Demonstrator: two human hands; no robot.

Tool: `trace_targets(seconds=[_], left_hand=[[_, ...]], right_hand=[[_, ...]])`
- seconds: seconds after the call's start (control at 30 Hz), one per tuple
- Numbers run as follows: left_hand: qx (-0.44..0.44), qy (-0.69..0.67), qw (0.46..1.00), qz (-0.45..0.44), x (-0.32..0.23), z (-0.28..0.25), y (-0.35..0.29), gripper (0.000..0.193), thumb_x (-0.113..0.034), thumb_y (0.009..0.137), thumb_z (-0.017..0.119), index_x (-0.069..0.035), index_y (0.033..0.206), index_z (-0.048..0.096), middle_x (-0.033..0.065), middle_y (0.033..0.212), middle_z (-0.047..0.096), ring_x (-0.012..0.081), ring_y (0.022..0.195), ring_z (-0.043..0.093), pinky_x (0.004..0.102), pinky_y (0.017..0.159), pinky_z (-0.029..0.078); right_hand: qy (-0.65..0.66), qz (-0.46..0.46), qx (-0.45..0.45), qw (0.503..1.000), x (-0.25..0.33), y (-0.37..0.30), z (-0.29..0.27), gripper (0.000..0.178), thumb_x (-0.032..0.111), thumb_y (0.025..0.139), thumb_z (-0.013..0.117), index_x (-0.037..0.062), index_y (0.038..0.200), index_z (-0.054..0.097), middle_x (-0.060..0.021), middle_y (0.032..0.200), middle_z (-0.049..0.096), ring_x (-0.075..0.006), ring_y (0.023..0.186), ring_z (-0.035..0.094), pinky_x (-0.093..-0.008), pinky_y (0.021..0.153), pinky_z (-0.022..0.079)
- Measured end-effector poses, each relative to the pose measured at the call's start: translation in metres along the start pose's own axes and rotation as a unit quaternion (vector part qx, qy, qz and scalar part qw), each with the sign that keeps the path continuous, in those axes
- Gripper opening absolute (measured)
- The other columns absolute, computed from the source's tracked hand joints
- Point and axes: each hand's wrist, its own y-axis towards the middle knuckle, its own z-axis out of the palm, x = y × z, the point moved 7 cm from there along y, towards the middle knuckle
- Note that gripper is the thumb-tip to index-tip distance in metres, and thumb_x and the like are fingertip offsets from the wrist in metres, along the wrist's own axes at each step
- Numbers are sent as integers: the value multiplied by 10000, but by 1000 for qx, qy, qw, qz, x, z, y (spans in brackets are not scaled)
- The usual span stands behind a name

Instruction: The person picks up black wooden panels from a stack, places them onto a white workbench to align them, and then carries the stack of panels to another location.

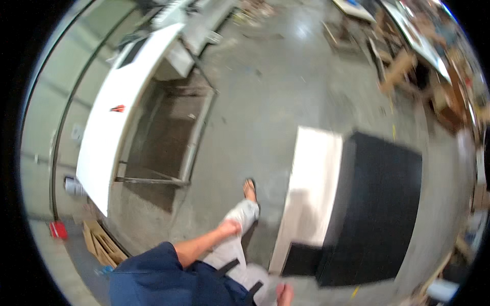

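My left hand hangs over my light trousers, above the outstretched leg, and no object shows in it. Down at the lower edge, my right hand is partly in view beside my other thigh, close to the near end of the flat panels. Both hands are smeared by motion, so their fingers cannot be made out. To the right on the floor lie a white panel and a large black panel. A smaller black piece covers the white panel's near end. Neither hand touches them.
At left stands a long white-topped table on a metal frame, bearing a small orange-and-dark tool. Cardboard and a red object sit near the left wall. Wooden workbenches with clutter line the far right. Grey concrete floor runs between.
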Motion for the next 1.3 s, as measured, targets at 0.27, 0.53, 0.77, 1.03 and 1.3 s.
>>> trace_targets(seconds=[0.27, 0.53, 0.77, 1.03, 1.3], left_hand=[[-78, -318, 944, -40, -103, -139, 34, 231, -287, 841, 601, -70, 774, 647, 5, 657, 578, 107, 569, 514, 272, 533, 442], [-681, 55, 712, 163, -190, -471, -115, 192, -200, 769, 599, -10, 759, 574, 181, 806, 586, 375, 817, 555, 468, 745, 439], [-696, 81, 648, -298, 14, -621, -204, 631, -421, 877, 514, 9, 1326, 407, 248, 1420, 298, 395, 1335, 233, 510, 1102, 149], [-690, 89, 652, -300, 38, -614, -202, 628, -393, 876, 538, -16, 1353, 378, 234, 1422, 304, 375, 1334, 243, 506, 1094, 162], [-682, 119, 656, -300, 53, -612, -209, 575, -309, 893, 520, -7, 1358, 368, 223, 1427, 302, 369, 1333, 247, 479, 1103, 163]], right_hand=[[-427, -275, 140, 850, 163, -91, 168, 261, 222, 855, 592, -18, 959, 600, -120, 796, 602, -243, 749, 576, -401, 674, 490], [-286, -219, 251, 898, 278, -172, 479, 224, 233, 914, 518, 17, 969, 542, -119, 841, 628, -217, 727, 621, -309, 646, 520], [-425, -206, 265, 840, 257, -190, 612, 202, 206, 894, 557, 13, 955, 547, -100, 791, 633, -201, 666, 625, -314, 622, 524], [-601, -190, 256, 733, 208, -180, 740, 221, 198, 903, 573, -19, 941, 569, -90, 768, 618, -185, 637, 600, -313, 597, 511], [-466, -108, 213, 852, 198, -161, 845, 244, 48, 870, 467, 105, 645, 392, -11, 581, 370, -145, 518, 390, -291, 514, 371]])
